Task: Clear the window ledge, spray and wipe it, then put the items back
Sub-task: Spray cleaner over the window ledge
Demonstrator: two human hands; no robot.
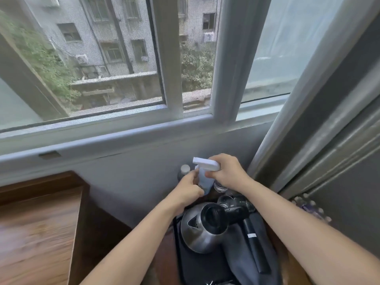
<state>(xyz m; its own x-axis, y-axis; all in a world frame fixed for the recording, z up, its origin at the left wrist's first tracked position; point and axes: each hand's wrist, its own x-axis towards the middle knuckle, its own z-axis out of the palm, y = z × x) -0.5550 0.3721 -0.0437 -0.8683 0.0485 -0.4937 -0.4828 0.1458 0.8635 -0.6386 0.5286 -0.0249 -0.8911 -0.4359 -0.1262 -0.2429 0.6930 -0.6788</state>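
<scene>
My right hand [226,170] grips a spray bottle by its white trigger head [205,163], held below the window ledge [102,140]. My left hand [188,187] pinches a pale blue cloth [204,181] that hangs just under the sprayer's nozzle. The bottle's body is mostly hidden behind the cloth and my hands. The ledge runs bare across the view under the window frame.
A steel kettle [197,233] and a black hair dryer [232,212] lie on a dark tray under my arms. A capped bottle [184,169] stands against the wall. A wooden table [37,233] is at the left, a grey curtain [308,120] at the right.
</scene>
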